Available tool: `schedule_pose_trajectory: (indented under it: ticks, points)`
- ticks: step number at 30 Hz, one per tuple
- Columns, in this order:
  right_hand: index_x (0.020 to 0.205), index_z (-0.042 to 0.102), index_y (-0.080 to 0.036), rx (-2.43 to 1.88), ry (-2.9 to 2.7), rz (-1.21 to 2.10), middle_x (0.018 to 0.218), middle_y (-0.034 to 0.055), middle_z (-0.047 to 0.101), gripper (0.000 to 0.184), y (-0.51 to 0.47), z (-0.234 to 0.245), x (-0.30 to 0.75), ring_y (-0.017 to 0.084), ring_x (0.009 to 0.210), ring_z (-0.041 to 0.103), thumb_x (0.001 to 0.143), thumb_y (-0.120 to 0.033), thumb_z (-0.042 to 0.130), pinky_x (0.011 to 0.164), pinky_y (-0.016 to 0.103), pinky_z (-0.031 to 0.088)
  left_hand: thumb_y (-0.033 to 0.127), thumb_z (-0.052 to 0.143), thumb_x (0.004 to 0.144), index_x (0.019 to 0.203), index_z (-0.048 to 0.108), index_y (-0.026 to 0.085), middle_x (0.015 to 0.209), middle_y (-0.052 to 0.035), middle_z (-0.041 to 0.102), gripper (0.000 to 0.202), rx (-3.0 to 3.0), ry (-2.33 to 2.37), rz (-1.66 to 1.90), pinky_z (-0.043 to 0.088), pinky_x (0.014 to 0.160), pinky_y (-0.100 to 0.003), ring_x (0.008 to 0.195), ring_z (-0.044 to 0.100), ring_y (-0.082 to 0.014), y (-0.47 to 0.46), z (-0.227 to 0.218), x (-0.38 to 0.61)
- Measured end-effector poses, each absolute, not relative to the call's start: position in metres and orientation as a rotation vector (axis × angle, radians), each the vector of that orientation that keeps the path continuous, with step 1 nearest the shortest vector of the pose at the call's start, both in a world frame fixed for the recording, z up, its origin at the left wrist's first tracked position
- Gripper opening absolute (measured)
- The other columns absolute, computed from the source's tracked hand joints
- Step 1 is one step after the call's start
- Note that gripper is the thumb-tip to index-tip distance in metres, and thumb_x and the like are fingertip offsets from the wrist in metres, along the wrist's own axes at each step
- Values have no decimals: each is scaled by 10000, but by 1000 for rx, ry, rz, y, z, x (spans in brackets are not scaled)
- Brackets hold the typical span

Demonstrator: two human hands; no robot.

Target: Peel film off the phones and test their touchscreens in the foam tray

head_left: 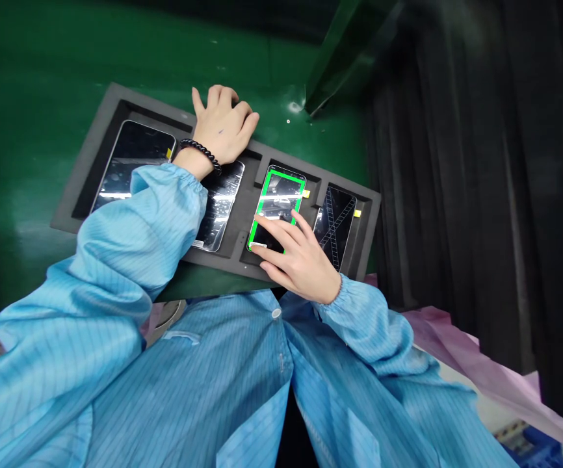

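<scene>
1. While my right hand [301,263] lies over the green-framed phone [275,203], its fingers are spread apart, palm down, gripping nothing; the fingertips lie on or just above the lower glass, and actual contact cannot be confirmed.
2. Green-framed phone: located in its own recess of the dark tray [89,156], third from the left. The border shows green along the left, top and right sides as far as visible; the middle is dark with reflections. Judged well advanced, though the lower edge is partly covered and its completion unverified.
3. End phone [334,224]: just beside my right hand, in the rightmost recess. Two crossing bands of outlined cells are displayed, none green. I judge this pattern unworked and left to do. A yellow tab [357,213] stands at its edge.
4. Left hand [223,127]: fingers wide and slightly bent, back upward, over the tray's far rim. Nothing is seen held; the palm side is hidden. A black bracelet [199,153] is on the wrist.
5. Second tablet [223,205]: partly beneath my left forearm, screen dark with glare.
6. Leftmost tablet [138,156]: dark, partly behind my sleeve [130,227]. Neither tablet shows a pattern; finished or unstarted, I cannot tell.
7. Surroundings: green surface [32,162] under the tray, black curtain [442,195] to the right.
</scene>
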State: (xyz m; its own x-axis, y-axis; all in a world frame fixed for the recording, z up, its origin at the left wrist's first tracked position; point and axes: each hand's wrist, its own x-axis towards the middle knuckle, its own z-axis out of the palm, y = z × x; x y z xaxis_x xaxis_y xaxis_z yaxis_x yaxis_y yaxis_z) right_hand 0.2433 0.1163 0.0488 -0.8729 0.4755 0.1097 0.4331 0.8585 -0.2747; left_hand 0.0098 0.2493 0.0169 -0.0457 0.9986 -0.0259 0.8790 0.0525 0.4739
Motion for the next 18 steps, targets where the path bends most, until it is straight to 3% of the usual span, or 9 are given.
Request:
schedule_pose_trajectory:
  ticks: [10, 18]
  points:
    - [1164, 696, -213, -709, -2865, 402, 1563, 114, 449, 311, 118, 50, 240, 260, 1342, 501, 1016, -319, 443, 1232, 582, 240, 391, 351, 1068, 1262, 632, 122, 1401, -122, 473, 434, 1898, 1988, 438, 19, 1207, -679, 1389, 295, -276, 244, 26, 13]
    - [1174, 689, -227, -734, -2874, 367, 1564, 95, 451, 315, 122, 54, 245, 252, 1339, 498, 1019, -335, 437, 1230, 569, 244, 388, 331, 1063, 1261, 626, 156, 1415, -118, 467, 425, 1905, 2022, 393, 32, 1209, -679, 1406, 294, -272, 246, 26, 13]
